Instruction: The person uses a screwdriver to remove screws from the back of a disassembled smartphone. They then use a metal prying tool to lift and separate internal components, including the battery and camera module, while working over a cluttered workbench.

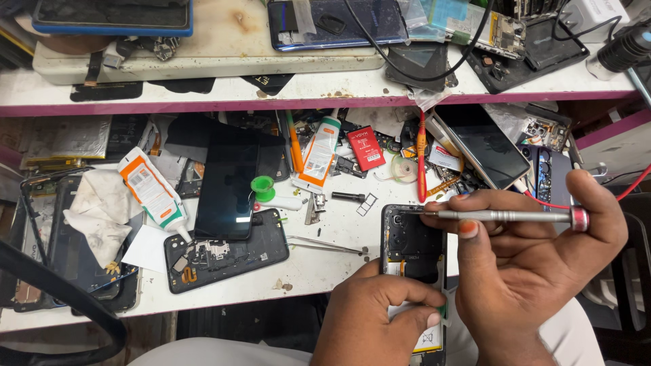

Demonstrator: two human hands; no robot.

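Note:
My left hand (376, 318) grips the lower part of an opened phone (411, 251) with its back cover off, held upright at the table's front edge. My right hand (536, 264) holds a slim metal screwdriver (505, 216) level, with the tip at the phone's upper right corner. Part of the phone's battery shows between my hands.
A second opened phone body (227, 254) lies to the left with a black screen (227, 183) resting on it. Glue tubes (152, 193), tweezers (325, 244), a red-handled screwdriver (421, 156), a cloth (98, 210) and several phone parts crowd the white table (319, 264). A shelf (305, 88) above holds more phones.

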